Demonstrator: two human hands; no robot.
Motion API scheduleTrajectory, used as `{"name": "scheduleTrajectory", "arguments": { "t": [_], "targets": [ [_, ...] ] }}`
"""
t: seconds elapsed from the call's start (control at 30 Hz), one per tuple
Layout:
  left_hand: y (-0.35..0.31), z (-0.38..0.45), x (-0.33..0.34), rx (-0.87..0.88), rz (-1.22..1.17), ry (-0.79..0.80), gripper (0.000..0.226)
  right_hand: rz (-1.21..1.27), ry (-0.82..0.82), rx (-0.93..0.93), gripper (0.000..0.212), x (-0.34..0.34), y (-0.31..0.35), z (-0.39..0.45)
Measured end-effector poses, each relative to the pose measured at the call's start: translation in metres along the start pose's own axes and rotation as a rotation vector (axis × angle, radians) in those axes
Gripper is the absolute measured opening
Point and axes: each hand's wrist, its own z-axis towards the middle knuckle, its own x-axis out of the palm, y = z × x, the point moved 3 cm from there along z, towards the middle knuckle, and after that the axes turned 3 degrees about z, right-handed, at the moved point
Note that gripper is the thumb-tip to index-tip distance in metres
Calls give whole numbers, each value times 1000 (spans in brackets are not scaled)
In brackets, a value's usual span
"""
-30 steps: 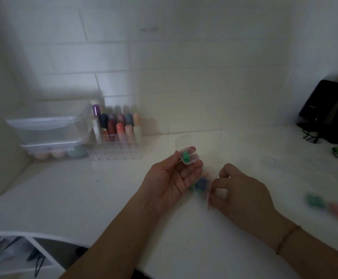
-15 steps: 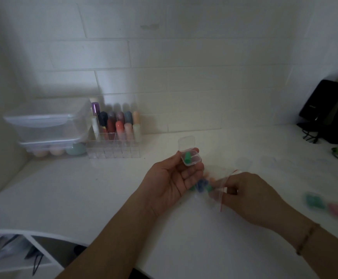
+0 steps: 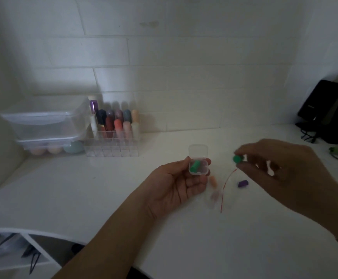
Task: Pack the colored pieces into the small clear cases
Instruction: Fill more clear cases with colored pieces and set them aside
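My left hand [image 3: 176, 186] holds a small clear case [image 3: 198, 167] at the fingertips, its lid [image 3: 198, 151] standing open. A green piece [image 3: 194, 166] lies inside the case. My right hand [image 3: 285, 170] pinches another green piece [image 3: 237, 159] between thumb and forefinger, a short way right of the case and above the table. On the table between the hands lie a peach piece [image 3: 213, 181], a purple piece [image 3: 242, 183] and a clear bag with a red strip [image 3: 225, 188].
A clear rack of coloured tubes [image 3: 113, 133] and stacked clear plastic boxes [image 3: 45, 127] stand at the back left against the wall. Black devices with cables [image 3: 323, 109] sit at the back right. The white table's edge [image 3: 43, 231] curves at the lower left over open shelves.
My right hand has left the bag and risen up and right, now pinching a green piece. The bag and loose pieces lie on the table. My left hand keeps the open case.
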Motion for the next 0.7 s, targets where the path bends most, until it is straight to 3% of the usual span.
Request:
{"name": "scheduleTrajectory", "arguments": {
  "t": [0.13,0.23,0.47,0.7],
  "targets": [
    [0,-3,2,-15,21,86,30,-167,59,-333,21,12,20,16],
    [-1,-4,3,-11,34,115,32,-270,111,-389,29,22,25,18],
    [2,-3,3,-37,33,126,34,-283,195,-288,42,28,17,11],
    [3,-2,4,-39,38,132,35,98,-72,-10,21,26,16,4]
  ]
}}
